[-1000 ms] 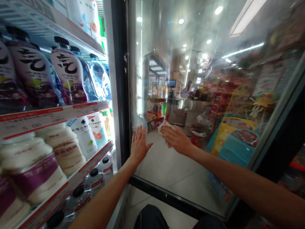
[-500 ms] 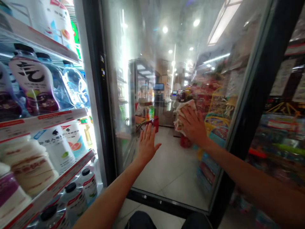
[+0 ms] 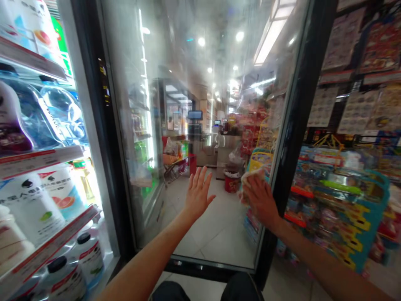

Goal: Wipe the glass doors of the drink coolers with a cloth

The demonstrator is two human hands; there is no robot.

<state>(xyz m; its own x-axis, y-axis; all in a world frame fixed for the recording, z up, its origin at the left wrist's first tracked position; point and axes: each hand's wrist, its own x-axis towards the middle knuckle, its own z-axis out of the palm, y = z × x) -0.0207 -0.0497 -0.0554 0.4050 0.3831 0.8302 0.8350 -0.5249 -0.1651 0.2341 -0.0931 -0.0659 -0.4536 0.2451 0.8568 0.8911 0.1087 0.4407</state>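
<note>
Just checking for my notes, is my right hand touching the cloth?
Touching: the head view shows the right hand lying over the cloth, with no gap between them.

The right hand [image 3: 260,200] holds a cloth [image 3: 247,187] against a glass door [image 3: 219,234] near its dark frame [image 3: 296,125]; the left hand [image 3: 198,195] spreads before the pane. Bottles [image 3: 62,109] line lit shelves [image 3: 40,156] at left, with packaged goods [image 3: 340,188] at right.

The door [image 3: 296,113] stands between shelving [image 3: 70,154] on its left and packaged goods [image 3: 332,159] on its right. Before its pane [image 3: 172,54], the left hand [image 3: 198,194] is left of the right hand [image 3: 260,200], which holds a cloth [image 3: 247,188] near the pane's right edge. On the shelving, bottles [image 3: 64,110] stand above containers [image 3: 37,207].
</note>
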